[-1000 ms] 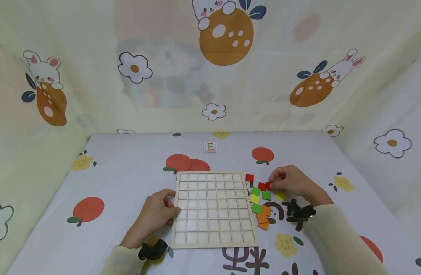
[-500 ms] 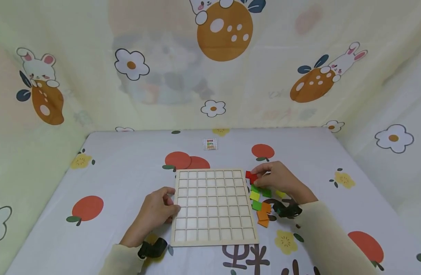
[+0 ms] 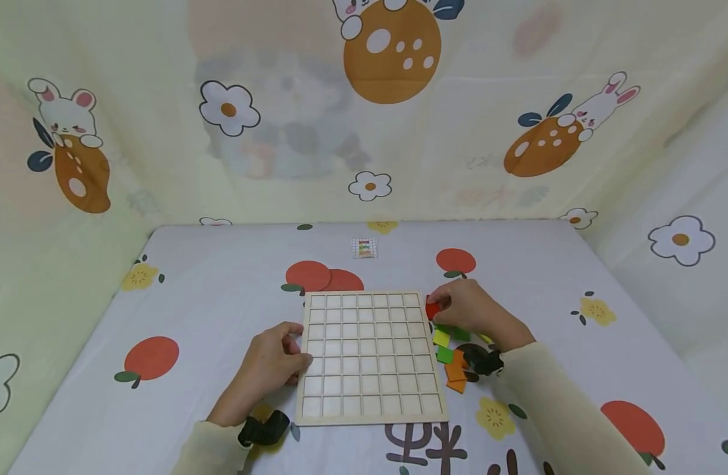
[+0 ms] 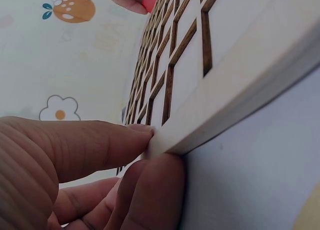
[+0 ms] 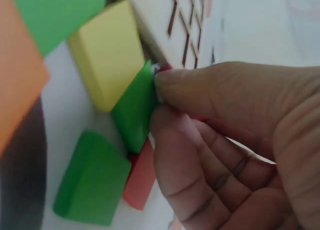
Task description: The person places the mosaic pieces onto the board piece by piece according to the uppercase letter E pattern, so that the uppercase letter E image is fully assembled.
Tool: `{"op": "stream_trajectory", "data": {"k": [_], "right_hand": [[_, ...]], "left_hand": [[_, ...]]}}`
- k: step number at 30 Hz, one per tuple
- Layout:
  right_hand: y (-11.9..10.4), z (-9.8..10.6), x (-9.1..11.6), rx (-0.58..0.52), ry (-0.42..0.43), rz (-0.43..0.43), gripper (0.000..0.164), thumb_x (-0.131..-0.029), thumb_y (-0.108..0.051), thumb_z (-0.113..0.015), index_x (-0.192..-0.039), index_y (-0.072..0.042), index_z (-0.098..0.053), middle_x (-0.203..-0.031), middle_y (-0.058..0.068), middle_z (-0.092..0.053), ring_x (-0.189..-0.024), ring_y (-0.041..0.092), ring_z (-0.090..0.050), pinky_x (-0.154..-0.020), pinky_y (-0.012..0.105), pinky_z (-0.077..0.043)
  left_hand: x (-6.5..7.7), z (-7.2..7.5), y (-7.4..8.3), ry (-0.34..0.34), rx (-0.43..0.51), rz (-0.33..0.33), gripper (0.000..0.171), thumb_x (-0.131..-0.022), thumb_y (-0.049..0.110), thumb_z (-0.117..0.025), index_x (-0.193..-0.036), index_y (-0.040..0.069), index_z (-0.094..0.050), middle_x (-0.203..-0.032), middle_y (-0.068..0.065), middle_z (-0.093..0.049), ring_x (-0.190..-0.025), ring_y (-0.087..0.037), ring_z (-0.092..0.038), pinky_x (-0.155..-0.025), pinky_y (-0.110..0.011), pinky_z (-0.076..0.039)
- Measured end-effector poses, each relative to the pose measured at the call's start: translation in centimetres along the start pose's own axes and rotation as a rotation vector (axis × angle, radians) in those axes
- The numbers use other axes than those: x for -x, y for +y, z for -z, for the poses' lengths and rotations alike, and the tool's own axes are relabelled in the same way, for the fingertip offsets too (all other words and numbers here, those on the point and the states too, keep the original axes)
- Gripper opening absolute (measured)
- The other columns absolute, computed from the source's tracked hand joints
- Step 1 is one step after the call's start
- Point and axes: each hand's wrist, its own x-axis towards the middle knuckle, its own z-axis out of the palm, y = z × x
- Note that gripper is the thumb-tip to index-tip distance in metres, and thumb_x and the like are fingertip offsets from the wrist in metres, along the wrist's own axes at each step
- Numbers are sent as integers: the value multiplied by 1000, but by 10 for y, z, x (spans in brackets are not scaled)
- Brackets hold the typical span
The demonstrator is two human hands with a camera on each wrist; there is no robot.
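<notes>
A pale wooden board with a grid of square cells (image 3: pixel 372 419) lies flat on the table. My left hand (image 3: pixel 272 356) holds its left edge, thumb on the top face and a finger at the side, as the left wrist view shows. My right hand (image 3: pixel 476 310) is at the board's far right corner, pinching a red square tile (image 3: pixel 431 311) between thumb and fingers; most of the tile is hidden behind them. Below this hand lie green tiles (image 3: pixel 444 354) and a yellow tile (image 3: pixel 441 338). Another red tile (image 5: pixel 141 180) shows beneath the fingers in the right wrist view.
Orange tiles (image 3: pixel 455 373) overlap in a small heap right of the board. Beyond the board lies a small card with a coloured grid pattern (image 3: pixel 364 248). A printed cloth (image 3: pixel 221 264) covers the table, and a patterned curtain (image 3: pixel 292 132) hangs behind it.
My right hand has moved left toward the board's far right corner, bringing red tile pieces beside the red tile there. My left hand has stayed on the board's edge.
</notes>
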Motion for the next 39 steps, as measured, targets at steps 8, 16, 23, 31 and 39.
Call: {"op": "stream_trajectory", "data": {"k": [8,16,23,31,39], "right_hand": [[-1,2,-2,132,-13,55,25,-89,-11,-81,-114,-5,-78,-89,2,-71,-82,19,-58,-74,32,-54],[4,4,-2,135,-12,84,19,-90,-13,-80,-108,-5,-78,-80,1,-65,-75,18,-54,-66,30,-49],[-1,-6,-4,-62,19,65,25,-90,-16,-82,-111,-4,-76,-77,2,-61,-76,19,-55,-64,29,-48],[-22,-26,-12,-86,22,98,21,-89,-17,-82,-106,-6,-76,-79,1,-60,-79,19,-54,-65,29,-47],[-34,-39,-21,-117,19,84,21,-89,-17,-82,-108,-9,-76,-83,2,-61,-84,20,-56,-68,30,-49]], "left_hand": [[-1,0,0,-5,-7,-6,52,-87,7,-80,-135,0,-61,-85,-7,-58,-62,-17,-57,-56,-28,-55],[-1,0,-1,1,-5,-7,53,-87,6,-80,-136,0,-61,-86,-7,-58,-61,-17,-57,-55,-28,-55],[-1,1,-1,4,1,13,55,-87,7,-80,-138,1,-61,-87,-8,-58,-63,-18,-58,-56,-28,-56],[-3,2,-3,-9,52,16,44,-88,6,-81,-129,0,-63,-88,-9,-59,-61,-17,-60,-56,-28,-58],[-3,3,-5,1,66,16,34,-88,4,-82,-117,-1,-66,-82,-8,-62,-57,-16,-62,-55,-29,-59]]}}
